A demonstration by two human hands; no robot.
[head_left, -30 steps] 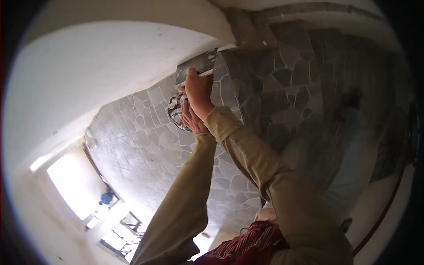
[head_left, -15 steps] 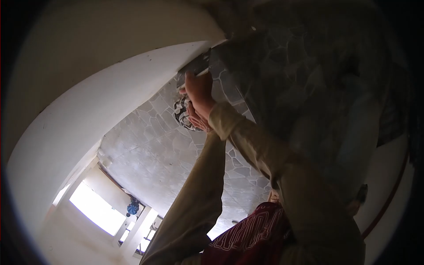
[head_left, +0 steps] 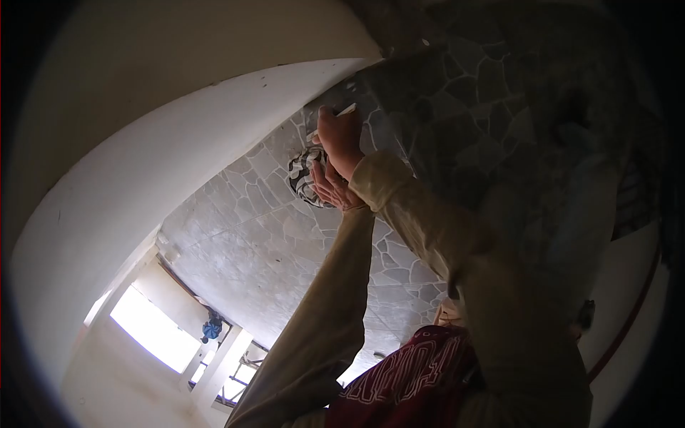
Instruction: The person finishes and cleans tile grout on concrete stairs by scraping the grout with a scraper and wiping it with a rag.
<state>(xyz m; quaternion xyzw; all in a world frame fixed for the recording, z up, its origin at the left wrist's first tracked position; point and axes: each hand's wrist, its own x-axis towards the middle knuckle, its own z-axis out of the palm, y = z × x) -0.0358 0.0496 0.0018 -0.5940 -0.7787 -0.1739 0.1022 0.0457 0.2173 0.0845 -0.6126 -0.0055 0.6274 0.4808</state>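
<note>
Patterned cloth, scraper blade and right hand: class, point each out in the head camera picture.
patterned cloth (head_left: 303, 175), head view, bunched middle.
scraper blade (head_left: 346, 110), head view, pale edge above knuckles.
right hand (head_left: 341, 139), head view, back of hand.

stone-clad wall (head_left: 457, 93) right behind both hands, white plastered surface (head_left: 178, 157) hemming left, open room below

right hand (head_left: 341, 137) gripping scraper (head_left: 335, 113), stone wall (head_left: 285, 235)

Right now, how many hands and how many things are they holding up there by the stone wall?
hands: 2 (left hand, right hand)
scraper: 1
patterned cloth: 1
Total: 4
</note>
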